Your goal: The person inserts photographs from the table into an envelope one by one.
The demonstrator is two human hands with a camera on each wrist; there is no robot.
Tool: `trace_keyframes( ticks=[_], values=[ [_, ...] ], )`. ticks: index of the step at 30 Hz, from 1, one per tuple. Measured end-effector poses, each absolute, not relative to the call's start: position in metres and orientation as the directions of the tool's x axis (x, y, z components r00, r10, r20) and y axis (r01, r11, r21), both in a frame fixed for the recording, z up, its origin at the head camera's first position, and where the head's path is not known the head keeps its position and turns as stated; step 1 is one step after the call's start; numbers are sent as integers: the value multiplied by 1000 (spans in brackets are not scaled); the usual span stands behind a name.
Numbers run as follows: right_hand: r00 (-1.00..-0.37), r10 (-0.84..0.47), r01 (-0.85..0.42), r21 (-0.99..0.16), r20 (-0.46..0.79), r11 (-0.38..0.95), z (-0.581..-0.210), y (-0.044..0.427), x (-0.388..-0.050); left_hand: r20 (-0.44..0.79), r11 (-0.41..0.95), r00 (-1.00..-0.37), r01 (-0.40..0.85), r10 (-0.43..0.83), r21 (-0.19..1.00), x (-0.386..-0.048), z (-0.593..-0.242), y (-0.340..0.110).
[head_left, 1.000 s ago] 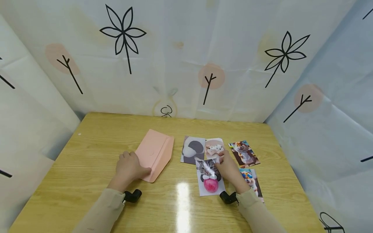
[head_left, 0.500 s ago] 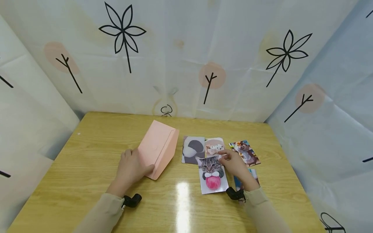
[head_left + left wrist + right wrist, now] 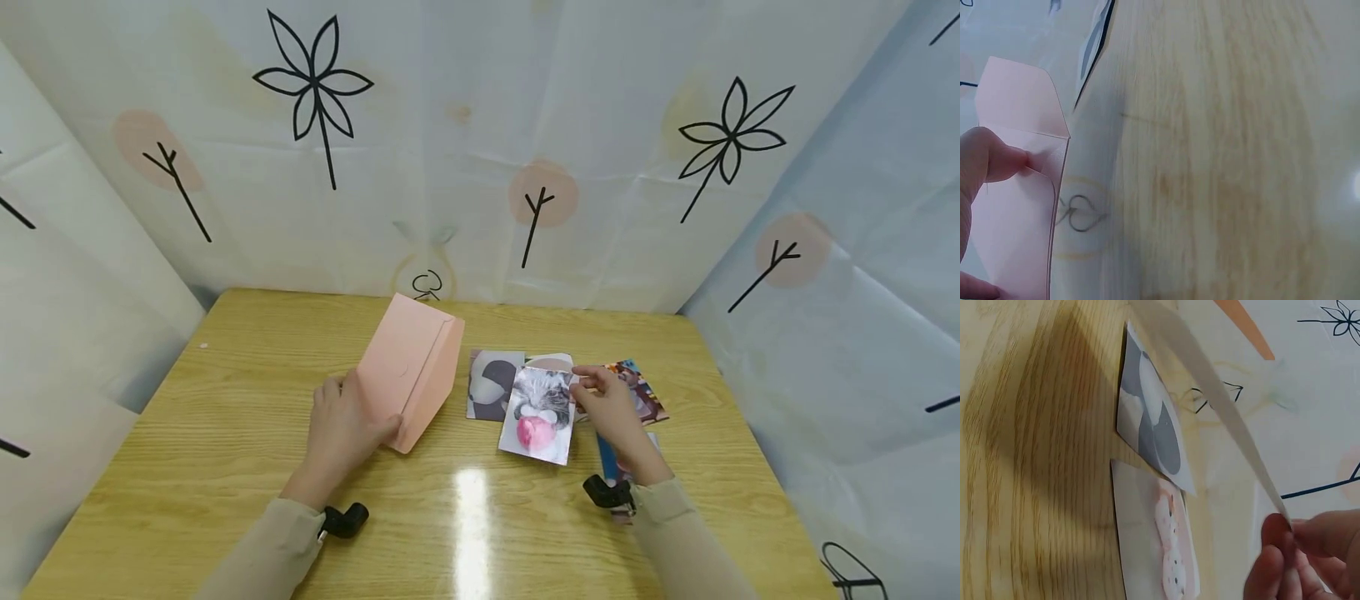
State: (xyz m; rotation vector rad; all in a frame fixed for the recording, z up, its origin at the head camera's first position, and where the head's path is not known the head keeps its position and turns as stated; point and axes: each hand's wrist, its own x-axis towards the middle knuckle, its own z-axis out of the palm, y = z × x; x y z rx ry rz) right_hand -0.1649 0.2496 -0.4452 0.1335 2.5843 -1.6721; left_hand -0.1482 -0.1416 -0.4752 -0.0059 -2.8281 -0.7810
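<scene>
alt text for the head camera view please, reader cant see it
A person's left hand holds a pink paper envelope with its flap open, while their right hand pinches a glossy rectangular card showing grey fur and a pink ball. Four other rectangular picture cards lie nearby on a yellowish wood-grain table.

Left of centre, a pale pink envelope (image 3: 401, 358) is tilted, its far end leaning right and its flap unfolded along the right side; the left hand (image 3: 341, 433) grips its near part, thumb at the opening edge. To its right, a photo card (image 3: 534, 421) with a grey striped cat and a pink ball hangs raised above the table (image 3: 405, 533), tilted, partly glaring, its far right corner pinched by the right hand (image 3: 611, 412)
</scene>
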Motion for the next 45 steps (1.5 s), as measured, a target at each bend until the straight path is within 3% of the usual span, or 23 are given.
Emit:
trace_keyframes(
  ticks=[10,21,29,45],
  values=[
    [-981,192,41,-958,15,283,-443,243,-174,179,868,-984,64,-29,492,-147,-481,-137],
    [-960,244,-77,-965,140,249,-433,227,-174,189,873,-982,68,-28,483,-145,-485,-133],
    [-954,222,-163,-970,201,178,-403,203,-165,190,882,-982,75,-17,466,-145,-483,-130],
    [-949,215,-197,-966,231,168,-404,183,-163,190,884,-982,91,2,459,-141,-481,-123]
  ],
)
